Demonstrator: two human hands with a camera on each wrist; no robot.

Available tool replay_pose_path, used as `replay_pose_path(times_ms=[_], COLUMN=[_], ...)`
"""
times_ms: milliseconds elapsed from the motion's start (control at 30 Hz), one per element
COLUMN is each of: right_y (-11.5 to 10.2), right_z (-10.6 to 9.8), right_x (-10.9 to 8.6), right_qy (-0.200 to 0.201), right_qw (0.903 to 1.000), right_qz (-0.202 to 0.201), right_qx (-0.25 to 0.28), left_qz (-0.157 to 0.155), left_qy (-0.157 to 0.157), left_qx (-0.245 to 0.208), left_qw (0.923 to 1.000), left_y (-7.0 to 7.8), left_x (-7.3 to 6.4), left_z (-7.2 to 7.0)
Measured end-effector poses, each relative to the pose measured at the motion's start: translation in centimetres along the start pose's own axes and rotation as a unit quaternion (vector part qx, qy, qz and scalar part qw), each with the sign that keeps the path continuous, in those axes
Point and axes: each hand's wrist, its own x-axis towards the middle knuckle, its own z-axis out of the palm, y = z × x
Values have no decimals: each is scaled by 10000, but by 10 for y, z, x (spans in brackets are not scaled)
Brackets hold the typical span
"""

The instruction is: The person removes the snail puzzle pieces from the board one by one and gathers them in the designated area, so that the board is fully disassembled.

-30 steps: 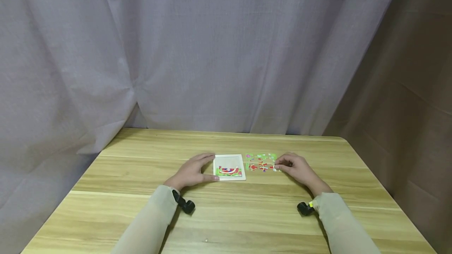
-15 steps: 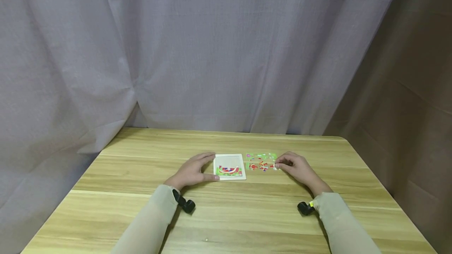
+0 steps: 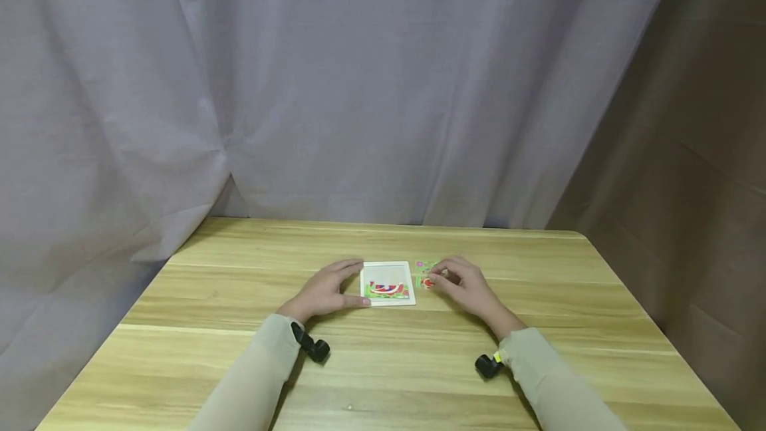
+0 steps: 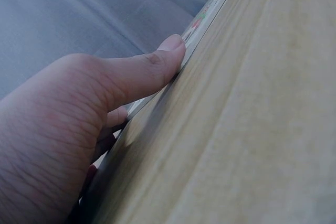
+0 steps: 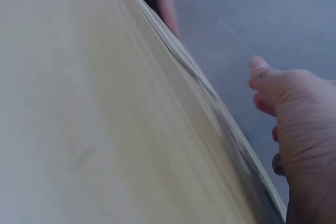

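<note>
A white square puzzle tray lies on the table in the head view, with a red, blue and green picture strip along its near part. My left hand rests at the tray's left side, thumb at the near corner and fingers at the far one. Right of the tray lie small flat colourful puzzle pieces, green and red, partly covered by my right hand. That hand hovers over them, thumb and fingertips drawn together. Whether a piece is between the fingertips cannot be made out; the right wrist view shows none.
The wooden table extends around the tray, its far edge close to a grey curtain. A darker curtain hangs at the right. Each wrist wears a small black camera.
My right hand has moved left from the right end of the loose pieces towards the tray, and now covers most of them. The left hand and tray have stayed in place.
</note>
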Motion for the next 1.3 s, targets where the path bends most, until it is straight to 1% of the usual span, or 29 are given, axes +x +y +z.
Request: replay_pose_path(times_ms=[133, 233, 300, 367, 533, 633, 733, 833, 1033, 1167, 1300], right_y=[-25, -37, -40, -44, -49, -52, -55, -56, -58, -58, -56], right_z=[31, 49, 60, 68, 84, 89, 91, 91, 92, 91, 91], right_x=[11, 21, 28, 35, 49, 54, 56, 56, 54, 54, 54], right_qy=[-458, -624, -683, -723, -948, -1135, -1250, -1319, -1508, -1472, -1354], right_qw=[9985, 9968, 9957, 9950, 9912, 9854, 9815, 9810, 9800, 9790, 9793], right_qz=[-273, -411, -436, -429, -183, -119, -109, -121, -158, -98, -72], right_qx=[-82, -297, -459, -539, -903, -1266, -1449, -1415, -1286, -1409, -1500], left_qz=[26, 13, 17, 28, 109, 105, 102, 117, 30, 26, 27], left_qy=[24, 26, 43, 72, 56, 45, 69, 77, 17, 18, 19], left_qx=[-44, -49, -54, -46, -45, -14, -13, -55, -54, -40, -66], left_qw=[10000, 10000, 10000, 10000, 9999, 9999, 9999, 9999, 10000, 10000, 10000], left_y=[-2, -2, -3, -4, -4, -4, -4, -3, -1, 0, 0], left_x=[0, 0, 0, 0, 1, 2, 3, 2, 0, 0, 0], left_z=[0, 0, 0, 1, 1, 1, 1, 1, 0, 0, 0])
